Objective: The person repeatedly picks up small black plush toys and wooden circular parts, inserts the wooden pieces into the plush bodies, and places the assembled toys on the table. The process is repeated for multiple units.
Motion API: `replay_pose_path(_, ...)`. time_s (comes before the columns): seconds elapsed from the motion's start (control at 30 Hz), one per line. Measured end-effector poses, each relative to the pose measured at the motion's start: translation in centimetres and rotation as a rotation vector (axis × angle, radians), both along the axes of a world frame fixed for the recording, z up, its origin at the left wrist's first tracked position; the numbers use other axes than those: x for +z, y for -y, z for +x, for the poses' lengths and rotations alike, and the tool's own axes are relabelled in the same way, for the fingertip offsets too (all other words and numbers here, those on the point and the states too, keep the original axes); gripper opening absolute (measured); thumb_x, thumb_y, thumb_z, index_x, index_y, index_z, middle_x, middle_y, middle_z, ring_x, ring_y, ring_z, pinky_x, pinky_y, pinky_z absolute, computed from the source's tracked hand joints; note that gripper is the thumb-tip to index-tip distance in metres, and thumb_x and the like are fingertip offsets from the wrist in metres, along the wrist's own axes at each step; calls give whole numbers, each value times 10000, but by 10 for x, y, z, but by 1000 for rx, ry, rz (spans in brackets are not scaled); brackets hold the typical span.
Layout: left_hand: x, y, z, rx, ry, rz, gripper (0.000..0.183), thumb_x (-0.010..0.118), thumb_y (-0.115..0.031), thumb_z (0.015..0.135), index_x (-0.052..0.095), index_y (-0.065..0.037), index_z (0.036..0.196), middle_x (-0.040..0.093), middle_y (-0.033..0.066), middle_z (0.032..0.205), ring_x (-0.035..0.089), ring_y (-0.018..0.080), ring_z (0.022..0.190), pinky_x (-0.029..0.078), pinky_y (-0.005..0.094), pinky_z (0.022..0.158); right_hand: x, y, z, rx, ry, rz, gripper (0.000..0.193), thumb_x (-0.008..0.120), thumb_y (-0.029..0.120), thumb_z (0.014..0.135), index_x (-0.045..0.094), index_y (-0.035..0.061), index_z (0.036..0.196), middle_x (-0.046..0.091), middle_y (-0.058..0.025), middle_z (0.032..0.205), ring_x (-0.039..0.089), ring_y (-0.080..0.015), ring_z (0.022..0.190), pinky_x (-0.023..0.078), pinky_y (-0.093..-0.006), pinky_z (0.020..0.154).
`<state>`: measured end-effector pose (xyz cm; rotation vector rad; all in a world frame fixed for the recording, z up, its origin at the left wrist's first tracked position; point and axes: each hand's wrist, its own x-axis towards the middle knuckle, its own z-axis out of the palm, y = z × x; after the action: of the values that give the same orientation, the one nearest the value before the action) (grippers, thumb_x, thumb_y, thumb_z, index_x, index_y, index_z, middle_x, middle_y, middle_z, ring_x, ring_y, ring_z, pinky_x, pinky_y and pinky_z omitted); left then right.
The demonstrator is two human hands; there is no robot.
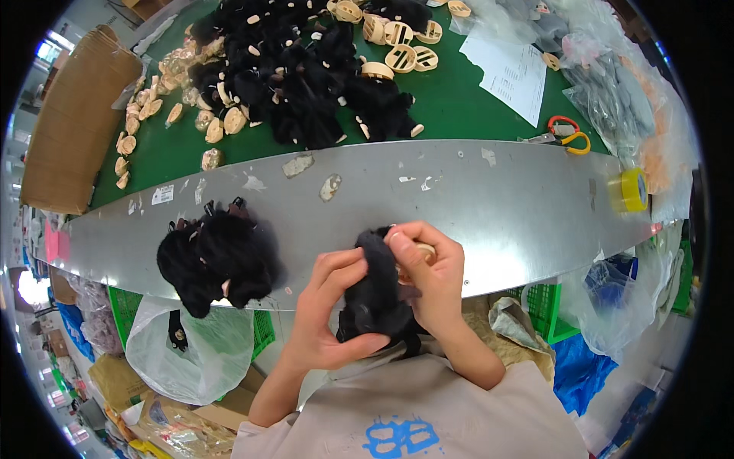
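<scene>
A black plush toy (375, 287) is between my hands, just in front of the metal table edge. My left hand (325, 310) wraps its left side, thumb low across the plush and fingers near its upper part. My right hand (437, 287) pinches its upper end between thumb and fingers. Beside that thumb, a small beige plastic piece (427, 251) shows partly within the right hand; the rest of it is hidden. To the left, black furry plush toys (218, 256) lie together on the metal strip (489, 203).
Behind the strip, a green tabletop (459, 107) bears a heap of black plush pieces (298, 84) and beige slotted round pieces (401, 57). Scissors (569, 138), yellow tape (633, 190) and plastic bags (612, 99) lie right. A cardboard box (76, 122) stands left; green crates (543, 310) sit below.
</scene>
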<state>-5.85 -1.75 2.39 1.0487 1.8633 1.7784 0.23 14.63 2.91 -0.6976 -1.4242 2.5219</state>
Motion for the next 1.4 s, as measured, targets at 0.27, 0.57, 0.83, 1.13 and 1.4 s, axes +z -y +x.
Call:
replay_pose_path(0.27, -1, 10, 5, 285, 199, 86, 361, 813, -106, 718, 631, 13, 1006, 660, 64, 906, 600, 151, 772, 471, 268, 715, -5, -6, 8, 77, -233, 529, 298, 662, 95, 905, 632, 28, 1194, 597, -50, 866, 572, -92, 700, 478, -225, 628)
replay_pose_path(0.57, 1, 10, 16, 227, 782, 327, 471, 780, -72, 796, 597, 40, 1216, 616, 159, 1279, 622, 207, 1097, 503, 326, 944, -5, -5, 6, 269, -299, 386, 124, 718, 66, 859, 653, -7, 935, 582, -39, 884, 545, -80, 724, 429, -209, 614)
replay_pose_path(0.83, -11, 8, 33, 124, 989, 660, 648, 628, -346, 923, 382, -14, 1422, 397, 117, 1473, 504, 246, 1264, 439, 416, 1061, -3, 5, 10, 201, -186, 233, 54, 637, 29, 904, 626, -23, 906, 556, -10, 869, 482, -25, 657, 370, -194, 550)
replay_pose_path(1.13, 8, 3, 43, 470, 734, 276, 395, 795, 32, 741, 626, -18, 1095, 666, 35, 1048, 622, 138, 929, 505, 289, 845, -9, 9, 7, 121, -390, 463, 151, 690, 102, 872, 612, -21, 910, 565, -27, 867, 491, -57, 647, 374, -198, 543)
replay_pose_path(1.4, 7, 15, 55, 430, 614, 217, 562, 875, -111, 696, 599, 12, 1171, 648, 57, 1110, 610, 153, 974, 502, 309, 863, -1, 15, 9, 107, -374, 645, 119, 634, 75, 913, 618, -8, 830, 570, -55, 774, 512, -109, 611, 398, -248, 510)
